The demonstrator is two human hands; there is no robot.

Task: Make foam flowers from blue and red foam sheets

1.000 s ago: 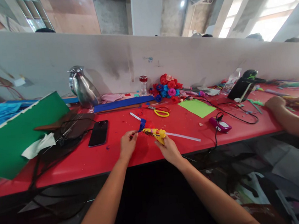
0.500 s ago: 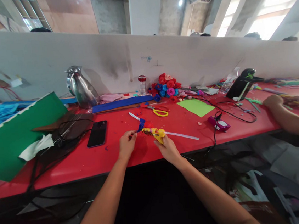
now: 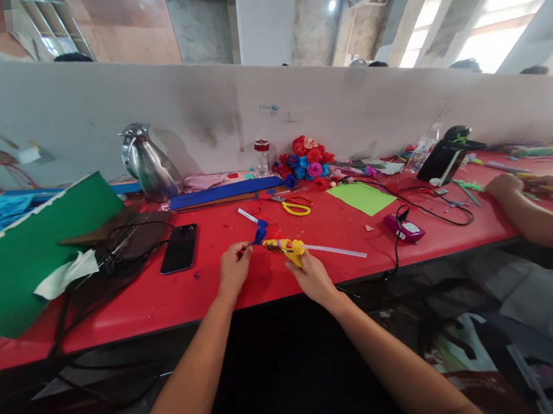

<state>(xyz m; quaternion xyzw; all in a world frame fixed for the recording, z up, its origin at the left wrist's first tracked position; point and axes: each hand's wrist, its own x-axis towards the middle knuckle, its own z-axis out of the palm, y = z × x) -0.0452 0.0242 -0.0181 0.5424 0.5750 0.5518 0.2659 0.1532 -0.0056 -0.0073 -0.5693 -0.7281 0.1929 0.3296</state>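
Note:
My right hand [image 3: 308, 275] is wrapped round a yellow glue gun [image 3: 285, 247], with a long clear glue stick [image 3: 338, 250] sticking out of its back. The gun's nozzle points left at a small dark blue piece [image 3: 260, 232]. Fingers and thumb of my left hand [image 3: 236, 264] are pinched at the lower left of that blue piece; what lies between the fingertips is too small to make out. A white strip [image 3: 248, 216] lies just above the blue piece.
Yellow-handled scissors [image 3: 296, 209], a green sheet [image 3: 363, 198] and paper flowers [image 3: 308, 159] lie beyond my hands. A phone [image 3: 179, 248], a green board [image 3: 53, 247] and a steel jug [image 3: 151, 164] are left. Right are a purple device [image 3: 404, 228] and another person's hands [image 3: 507, 192].
The view has shifted very slightly. Both hands and the glue gun keep nearly the same places beside the blue piece.

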